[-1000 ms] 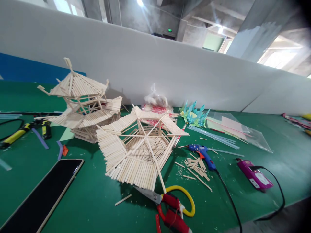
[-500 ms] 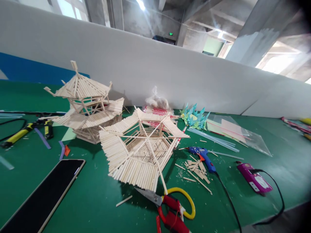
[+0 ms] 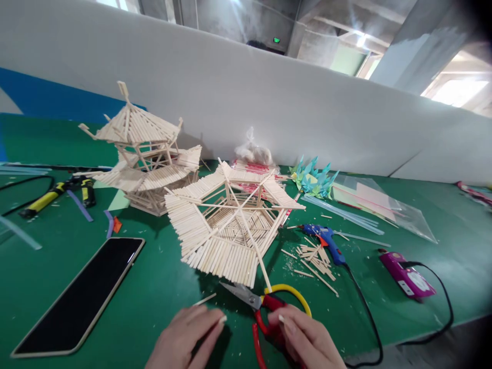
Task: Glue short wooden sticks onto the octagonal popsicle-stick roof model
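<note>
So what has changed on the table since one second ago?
Both hands came into view from below: the left hand beside a loose stick, the right hand on the red handles of the scissors. The stick roof, pagoda model, phone and glue gun lie unchanged.

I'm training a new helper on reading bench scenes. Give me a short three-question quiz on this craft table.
1. True or false: the right hand rests on the scissors.
2. The left hand is nearest to: A) the blue glue gun, B) a loose wooden stick, C) the phone.
3. Fill in: the flat stick roof panel lies on the green ____.

Key:
1. True; its fingers lie over the red and yellow handles.
2. B; the stick lies just past its fingertips.
3. Table.
</note>
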`<action>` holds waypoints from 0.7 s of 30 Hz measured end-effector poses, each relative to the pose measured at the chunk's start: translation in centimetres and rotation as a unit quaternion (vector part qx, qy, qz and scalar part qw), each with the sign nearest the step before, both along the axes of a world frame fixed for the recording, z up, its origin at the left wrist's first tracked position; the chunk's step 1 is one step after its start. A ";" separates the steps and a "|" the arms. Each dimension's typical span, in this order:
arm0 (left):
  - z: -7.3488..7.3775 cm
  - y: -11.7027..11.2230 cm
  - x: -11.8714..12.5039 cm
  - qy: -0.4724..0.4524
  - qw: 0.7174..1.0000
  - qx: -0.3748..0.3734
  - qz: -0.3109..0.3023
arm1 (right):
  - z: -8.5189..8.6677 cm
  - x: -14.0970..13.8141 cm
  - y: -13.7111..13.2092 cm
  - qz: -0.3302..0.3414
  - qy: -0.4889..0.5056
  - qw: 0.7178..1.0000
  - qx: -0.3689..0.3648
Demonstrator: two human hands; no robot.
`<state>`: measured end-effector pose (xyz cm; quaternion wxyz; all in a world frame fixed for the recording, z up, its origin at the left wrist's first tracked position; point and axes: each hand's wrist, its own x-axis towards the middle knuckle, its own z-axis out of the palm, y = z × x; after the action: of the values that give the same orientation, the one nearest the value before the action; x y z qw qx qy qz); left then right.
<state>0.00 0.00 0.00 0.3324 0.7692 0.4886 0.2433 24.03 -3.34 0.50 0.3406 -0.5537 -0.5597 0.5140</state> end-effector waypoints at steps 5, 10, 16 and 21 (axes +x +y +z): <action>-1.6 1.3 0.4 0.226 0.954 0.198 -0.017 | 0.0 -2.4 1.2 -0.087 0.094 0.992 -0.019; -2.5 1.7 0.4 0.216 0.956 0.196 -0.015 | -0.3 -3.6 1.6 -0.160 0.123 0.979 0.002; -0.9 0.7 -0.1 0.147 0.969 0.197 0.015 | 1.0 -3.4 1.9 -0.064 0.046 0.997 0.019; 2.8 -0.6 2.0 -0.081 0.991 -0.105 -0.022 | 2.6 -3.9 2.4 0.088 -0.013 0.987 0.136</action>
<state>2.04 -0.63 2.81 0.4546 0.7186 0.4658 0.2448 20.11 -0.93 3.12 0.3592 -0.4576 -0.6750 0.4538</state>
